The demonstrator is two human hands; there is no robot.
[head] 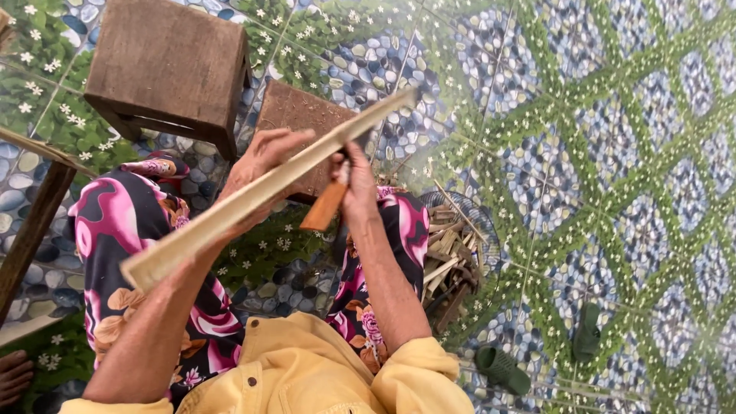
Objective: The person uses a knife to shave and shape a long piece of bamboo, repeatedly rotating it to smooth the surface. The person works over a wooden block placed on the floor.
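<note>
Fingers of the left hand (261, 157), closed round the bamboo strip (268, 188), risk a cut if the wooden-handled knife (326, 203) gripped in the right hand (359, 180) slips.

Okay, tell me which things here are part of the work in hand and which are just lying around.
In use:
- long pale strip, held by the left hand
- tool with an orange-brown wooden handle, gripped by the right hand
- low wooden block under the hands

Lying about:
- wooden stool
- pile of strip offcuts
- green sandals
</note>
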